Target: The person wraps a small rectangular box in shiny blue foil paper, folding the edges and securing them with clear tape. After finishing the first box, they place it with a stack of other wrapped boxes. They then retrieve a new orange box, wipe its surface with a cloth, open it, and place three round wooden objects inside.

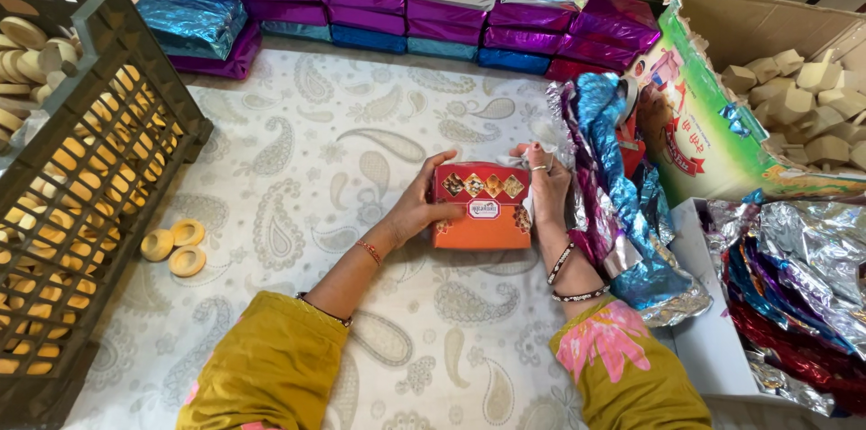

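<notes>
Clasping the orange box (481,209) between them, left hand (422,204) and right hand (547,184) each keep a closed grip on its sides.

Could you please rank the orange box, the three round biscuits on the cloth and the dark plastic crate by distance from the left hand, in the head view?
1. Orange box: held by the left hand.
2. Round biscuits: leftward, on the cloth.
3. Dark plastic crate: far left edge.

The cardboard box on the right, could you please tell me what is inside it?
The cardboard box holds pale tan blocks, piled loosely. Its near wall hides the lower layers and the bottom.
</notes>
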